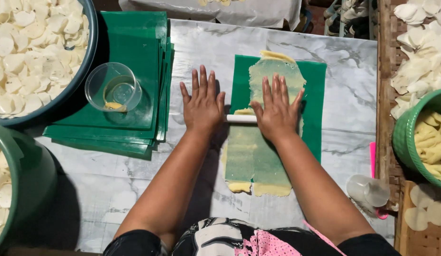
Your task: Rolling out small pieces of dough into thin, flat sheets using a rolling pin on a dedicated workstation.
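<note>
A marble-patterned table (353, 90) fills most of the frame, seen from above. At the upper left sits a large dark basin (88, 57) heaped with pale round discs (26, 52); a green tub (26, 180) with more discs is at the lower left. Between basin and centre lies a stack of green plastic sheets (130, 42), kept within arm's reach, with a clear plastic cup (113, 87) resting on top.

At centre, one green sheet (316, 90) lies flat with a thin strip of yellowish dough (256, 156) stretched along it toward the bottom of the frame, apparently so the dough does not stick to the table. Across the dough lies a slim white rolling pin (240, 118). The left hand (201, 106) and right hand (277, 111) press down on its ends, palms flat, fingers spread wide, gripping nothing.

At the right edge, a green basket (405, 137) holds folded yellow dough pieces (431, 142); a second clear cup (369, 190) lies tipped at lower right.
</note>
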